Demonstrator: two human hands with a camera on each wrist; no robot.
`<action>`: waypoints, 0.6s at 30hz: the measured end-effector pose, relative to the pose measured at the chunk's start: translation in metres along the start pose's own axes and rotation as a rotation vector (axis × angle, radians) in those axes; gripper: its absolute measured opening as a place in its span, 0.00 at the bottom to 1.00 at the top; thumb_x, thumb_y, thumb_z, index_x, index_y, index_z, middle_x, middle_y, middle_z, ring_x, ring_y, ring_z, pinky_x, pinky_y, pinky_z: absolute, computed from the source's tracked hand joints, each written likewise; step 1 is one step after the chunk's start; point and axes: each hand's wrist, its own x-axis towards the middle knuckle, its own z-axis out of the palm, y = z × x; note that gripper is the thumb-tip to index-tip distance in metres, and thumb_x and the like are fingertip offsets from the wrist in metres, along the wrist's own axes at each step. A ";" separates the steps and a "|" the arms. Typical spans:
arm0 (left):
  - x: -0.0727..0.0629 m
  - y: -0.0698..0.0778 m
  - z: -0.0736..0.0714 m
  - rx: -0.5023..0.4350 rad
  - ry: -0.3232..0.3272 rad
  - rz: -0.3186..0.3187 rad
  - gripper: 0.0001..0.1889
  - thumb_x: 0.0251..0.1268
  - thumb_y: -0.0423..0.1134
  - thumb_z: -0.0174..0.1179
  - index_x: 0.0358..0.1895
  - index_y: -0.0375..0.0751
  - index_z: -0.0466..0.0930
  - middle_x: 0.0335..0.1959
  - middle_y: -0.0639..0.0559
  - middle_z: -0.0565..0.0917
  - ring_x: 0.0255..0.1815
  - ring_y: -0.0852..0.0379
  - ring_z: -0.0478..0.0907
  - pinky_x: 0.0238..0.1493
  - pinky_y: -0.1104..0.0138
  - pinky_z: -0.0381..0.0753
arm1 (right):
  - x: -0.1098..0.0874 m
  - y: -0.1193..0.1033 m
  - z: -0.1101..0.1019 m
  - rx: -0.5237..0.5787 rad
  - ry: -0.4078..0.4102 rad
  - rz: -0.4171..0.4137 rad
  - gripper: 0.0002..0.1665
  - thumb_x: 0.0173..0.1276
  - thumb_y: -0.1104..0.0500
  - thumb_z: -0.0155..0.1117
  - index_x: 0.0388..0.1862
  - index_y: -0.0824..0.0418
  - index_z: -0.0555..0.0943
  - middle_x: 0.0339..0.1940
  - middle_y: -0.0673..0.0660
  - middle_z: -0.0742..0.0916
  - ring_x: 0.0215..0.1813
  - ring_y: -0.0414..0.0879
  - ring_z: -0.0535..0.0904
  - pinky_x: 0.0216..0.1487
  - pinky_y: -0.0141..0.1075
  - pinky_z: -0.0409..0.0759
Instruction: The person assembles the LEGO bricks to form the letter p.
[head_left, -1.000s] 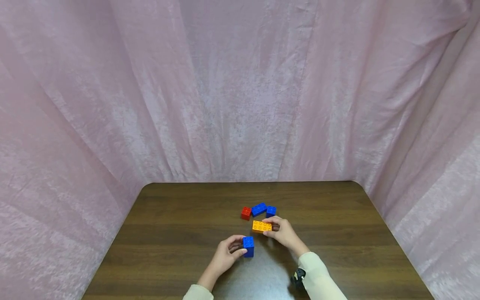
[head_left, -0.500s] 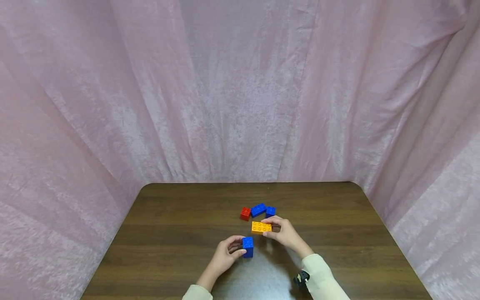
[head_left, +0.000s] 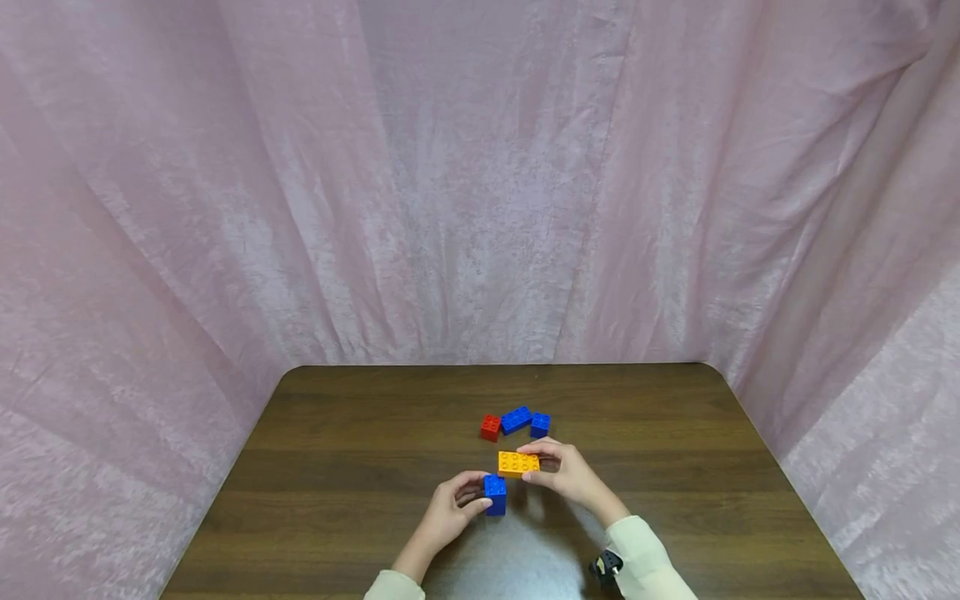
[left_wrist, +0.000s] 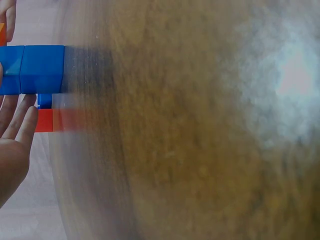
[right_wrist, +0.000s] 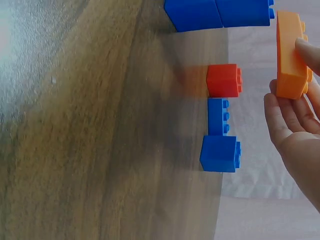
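In the head view my left hand (head_left: 448, 510) grips a stack of two blue toy bricks (head_left: 495, 497), thumb on the near side and fingers behind. The stack stands upright on the table, its studs facing up. My right hand (head_left: 564, 477) pinches the right end of a long yellow-orange brick (head_left: 518, 464) between thumb and fingers. Held level and studs up, this brick is raised off the table. Its left end sits just behind the stack's top in the head view. The right wrist view shows the orange brick (right_wrist: 290, 55) slightly higher than the stack's studs (right_wrist: 271, 13).
Farther back on the wooden table (head_left: 360, 450) lie a small red brick (head_left: 491, 427), a long blue brick (head_left: 517, 420) and a small blue brick (head_left: 540, 425), close together in a row. A pink curtain (head_left: 480, 183) hangs behind the table.
My right hand has brought the yellow-orange brick slightly toward me and left, closer to the top of the blue stack. The left hand and its stack have stayed nearly still.
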 end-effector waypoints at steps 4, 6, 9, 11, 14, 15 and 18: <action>0.002 -0.013 0.001 0.005 0.000 -0.014 0.17 0.60 0.28 0.65 0.52 0.31 0.78 0.48 0.37 0.82 0.50 0.42 0.80 0.53 0.54 0.80 | 0.001 0.015 0.004 0.010 -0.014 -0.007 0.21 0.58 0.72 0.68 0.51 0.75 0.78 0.47 0.69 0.82 0.47 0.61 0.80 0.53 0.45 0.81; 0.002 -0.016 0.000 0.002 -0.004 -0.016 0.17 0.60 0.30 0.65 0.52 0.31 0.78 0.48 0.37 0.82 0.50 0.42 0.80 0.53 0.55 0.80 | 0.002 0.022 0.006 0.007 -0.027 -0.007 0.21 0.59 0.71 0.68 0.52 0.74 0.79 0.48 0.67 0.82 0.48 0.58 0.80 0.53 0.41 0.81; 0.002 -0.017 -0.001 0.007 -0.010 -0.017 0.16 0.61 0.32 0.65 0.52 0.32 0.78 0.49 0.37 0.82 0.50 0.42 0.80 0.53 0.56 0.80 | 0.003 0.028 0.008 0.016 -0.045 -0.002 0.22 0.60 0.68 0.69 0.53 0.71 0.79 0.49 0.64 0.82 0.49 0.54 0.80 0.54 0.38 0.80; 0.002 -0.017 -0.001 0.010 -0.012 -0.022 0.16 0.61 0.33 0.65 0.52 0.33 0.78 0.49 0.38 0.82 0.51 0.42 0.80 0.53 0.57 0.80 | 0.003 0.029 0.009 0.031 -0.052 0.001 0.22 0.60 0.66 0.70 0.53 0.70 0.79 0.49 0.63 0.82 0.49 0.53 0.80 0.54 0.38 0.80; 0.002 -0.017 -0.001 0.018 -0.013 -0.009 0.16 0.61 0.33 0.65 0.52 0.32 0.78 0.49 0.38 0.82 0.50 0.42 0.80 0.52 0.56 0.80 | 0.002 0.028 0.010 0.042 -0.059 -0.009 0.22 0.60 0.64 0.71 0.53 0.69 0.80 0.49 0.63 0.82 0.50 0.54 0.80 0.54 0.41 0.80; 0.002 -0.017 -0.001 0.020 -0.013 -0.007 0.16 0.61 0.33 0.65 0.52 0.32 0.78 0.49 0.38 0.82 0.50 0.42 0.80 0.52 0.56 0.81 | 0.002 0.028 0.010 0.041 -0.059 -0.009 0.22 0.60 0.64 0.71 0.53 0.68 0.80 0.49 0.63 0.82 0.50 0.54 0.79 0.54 0.42 0.80; 0.002 -0.017 -0.001 0.024 -0.012 0.005 0.17 0.61 0.33 0.65 0.52 0.31 0.78 0.49 0.37 0.82 0.50 0.41 0.80 0.52 0.56 0.81 | 0.001 0.026 0.011 0.022 -0.060 -0.011 0.21 0.60 0.65 0.70 0.53 0.69 0.80 0.49 0.64 0.83 0.50 0.55 0.79 0.54 0.43 0.80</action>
